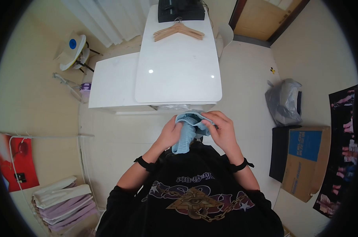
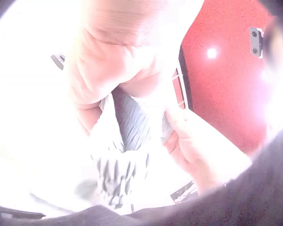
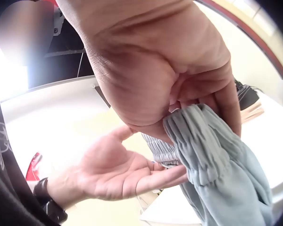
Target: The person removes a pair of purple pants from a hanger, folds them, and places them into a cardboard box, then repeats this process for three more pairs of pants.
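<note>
A light blue garment with gathered elastic bands (image 1: 181, 143) hangs between the two hands at chest height. From one side the left hand (image 1: 170, 133) holds its edge, with fairly straight fingers (image 3: 153, 181) under the gathered cloth (image 3: 195, 146); their tips are partly hidden. On the other side the right hand (image 1: 223, 132) grips the upper band between thumb and curled fingers. The left wrist view is washed out, with the left hand (image 2: 118, 66) above the pale cloth (image 2: 115, 176). In the right wrist view the right hand (image 3: 151, 70) covers part of the band.
Beyond the hands stands a white table (image 1: 179, 67) with wooden hangers (image 1: 179, 31) and a black device (image 1: 181, 11). A grey plastic bag (image 1: 283, 100) and a cardboard box (image 1: 307, 162) are at the right. Folded clothes (image 1: 66, 203) hang on a rack at lower left.
</note>
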`<move>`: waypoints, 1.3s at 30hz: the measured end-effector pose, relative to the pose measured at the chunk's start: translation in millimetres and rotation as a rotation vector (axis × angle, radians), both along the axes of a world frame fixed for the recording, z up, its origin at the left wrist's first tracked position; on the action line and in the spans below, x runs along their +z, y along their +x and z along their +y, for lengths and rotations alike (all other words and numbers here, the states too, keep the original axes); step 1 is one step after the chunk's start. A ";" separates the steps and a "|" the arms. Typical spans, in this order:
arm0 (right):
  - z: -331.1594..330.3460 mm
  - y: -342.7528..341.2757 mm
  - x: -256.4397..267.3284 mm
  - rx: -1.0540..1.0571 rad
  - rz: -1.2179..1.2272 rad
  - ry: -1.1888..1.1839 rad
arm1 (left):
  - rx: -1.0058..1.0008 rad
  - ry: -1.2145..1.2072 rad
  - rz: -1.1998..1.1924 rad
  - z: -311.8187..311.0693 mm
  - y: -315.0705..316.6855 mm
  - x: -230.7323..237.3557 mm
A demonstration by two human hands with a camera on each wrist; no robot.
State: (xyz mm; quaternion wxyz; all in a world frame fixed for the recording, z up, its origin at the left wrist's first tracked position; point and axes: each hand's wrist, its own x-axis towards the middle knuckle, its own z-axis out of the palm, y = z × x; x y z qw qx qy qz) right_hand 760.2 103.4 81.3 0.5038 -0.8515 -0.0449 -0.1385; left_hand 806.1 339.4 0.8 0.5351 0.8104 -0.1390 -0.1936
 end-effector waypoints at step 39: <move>10.9 35.6 230.3 0.659 0.189 -0.310 | 0.363 -1.086 1.295 28.8 3.4 -89.0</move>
